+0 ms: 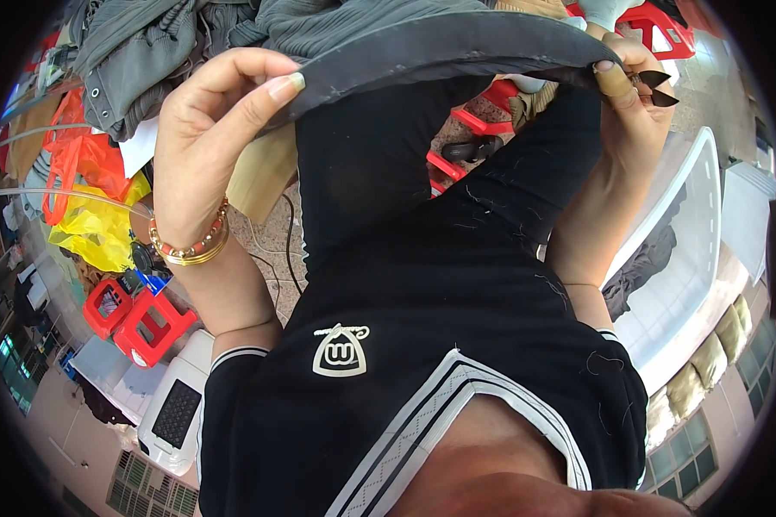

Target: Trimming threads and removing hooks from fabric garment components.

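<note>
Dark grey fabric edge (457, 47) arcs across twelve o'clock. Left hand (211, 129), at ten o'clock, pinches it between thumb and fingers. Right hand (634, 95), at one o'clock, grips the other end plus small black snips (655, 86). Beaded bracelet (190, 246) circles the left wrist.

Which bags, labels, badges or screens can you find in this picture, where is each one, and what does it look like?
Badge: on the black shirt, low centre; white, bell-shaped outline.
Yellow bag: left, below the left hand; crumpled plastic.
Orange bag: left edge, above the yellow one; crumpled plastic with a loop handle.
Screens: none.
</note>
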Available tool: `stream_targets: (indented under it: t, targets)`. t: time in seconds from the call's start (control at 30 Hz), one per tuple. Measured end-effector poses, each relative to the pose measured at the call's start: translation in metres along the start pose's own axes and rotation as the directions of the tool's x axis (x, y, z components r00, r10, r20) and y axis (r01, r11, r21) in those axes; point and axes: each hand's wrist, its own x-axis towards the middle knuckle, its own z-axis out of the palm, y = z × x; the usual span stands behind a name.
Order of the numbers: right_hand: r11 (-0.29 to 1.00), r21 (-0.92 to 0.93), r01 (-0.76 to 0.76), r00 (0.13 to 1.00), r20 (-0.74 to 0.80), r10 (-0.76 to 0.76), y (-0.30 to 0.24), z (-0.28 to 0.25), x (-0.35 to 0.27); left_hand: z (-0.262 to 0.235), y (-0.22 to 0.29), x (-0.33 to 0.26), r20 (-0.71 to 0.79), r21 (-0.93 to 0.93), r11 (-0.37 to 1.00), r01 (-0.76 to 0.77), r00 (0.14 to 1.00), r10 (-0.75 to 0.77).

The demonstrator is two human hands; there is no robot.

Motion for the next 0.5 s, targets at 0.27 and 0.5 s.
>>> stream_targets:
  t: [0.27, 0.5]
  targets:
    - [0.977, -0.116, -0.181, 0.958, -0.246, 0.149, 0.03, -0.025, -0.004, 0.015, 0.001, 0.009, 0.01, 0.023, 0.999, 0.03, 0.999, -0.03]
    - [0.942, -0.263, -0.208, 0.968, -0.196, 0.159, -0.004, 0.062, 0.007, 0.009, -0.012, 0.003, -0.061, -0.113, 0.993, -0.027, 0.998, 0.02]
